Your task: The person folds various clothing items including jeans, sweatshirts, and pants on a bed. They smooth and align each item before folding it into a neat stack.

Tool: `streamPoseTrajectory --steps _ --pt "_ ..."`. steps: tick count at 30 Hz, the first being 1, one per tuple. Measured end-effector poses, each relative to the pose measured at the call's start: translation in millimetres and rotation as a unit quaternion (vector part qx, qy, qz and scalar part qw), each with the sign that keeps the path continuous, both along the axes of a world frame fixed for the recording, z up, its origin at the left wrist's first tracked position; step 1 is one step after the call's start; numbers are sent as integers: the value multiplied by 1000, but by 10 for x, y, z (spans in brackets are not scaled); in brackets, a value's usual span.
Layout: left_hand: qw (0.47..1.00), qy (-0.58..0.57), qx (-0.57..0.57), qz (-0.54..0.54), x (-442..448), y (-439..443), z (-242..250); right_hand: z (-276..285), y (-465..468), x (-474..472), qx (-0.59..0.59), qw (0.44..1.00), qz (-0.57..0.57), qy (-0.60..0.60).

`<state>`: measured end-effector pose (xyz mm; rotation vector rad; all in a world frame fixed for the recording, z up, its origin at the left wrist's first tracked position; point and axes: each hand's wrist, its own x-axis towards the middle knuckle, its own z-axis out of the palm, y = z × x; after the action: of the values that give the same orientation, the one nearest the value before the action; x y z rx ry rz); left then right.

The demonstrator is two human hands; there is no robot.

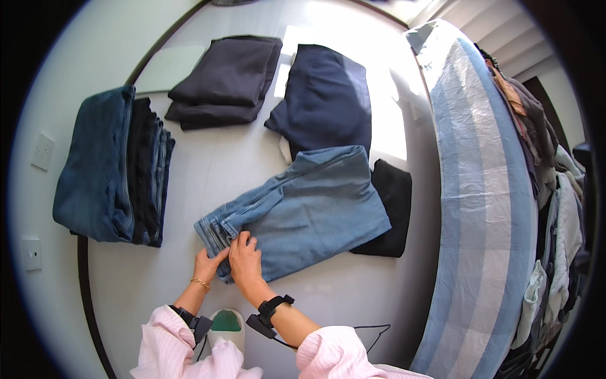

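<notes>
Light blue jeans (312,213), folded lengthwise and then across, lie on the pale floor. My left hand (208,265) is at their waistband edge, thumb on the denim and the other fingers hidden beneath it. Close beside it, my right hand (245,260) rests on the denim just inside the waistband, fingers bent; whether it pinches cloth I cannot tell. The jeans overlap dark navy trousers (331,94) above and a folded black garment (395,203) at the right. Both wrists bear strapped black devices.
Folded jeans and dark trousers (99,166) stand stacked at the left wall. Folded dark trousers (227,71) lie further up. A long bed or board with a blue striped cover (473,189) runs along the right, with heaped clothes (563,246) beyond it. A slipper (227,327) shows below.
</notes>
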<state>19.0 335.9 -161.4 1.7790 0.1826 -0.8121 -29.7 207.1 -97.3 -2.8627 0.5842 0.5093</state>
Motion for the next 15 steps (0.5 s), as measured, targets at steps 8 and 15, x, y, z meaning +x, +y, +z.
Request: streamPoseTrajectory --steps 8,15 --pt "975 5 -218 30 597 316 2105 2832 -2535 -780 256 930 -78 -253" --pt "994 -12 -69 83 1920 2285 3158 3907 -3974 -1533 75 931 -36 -355"
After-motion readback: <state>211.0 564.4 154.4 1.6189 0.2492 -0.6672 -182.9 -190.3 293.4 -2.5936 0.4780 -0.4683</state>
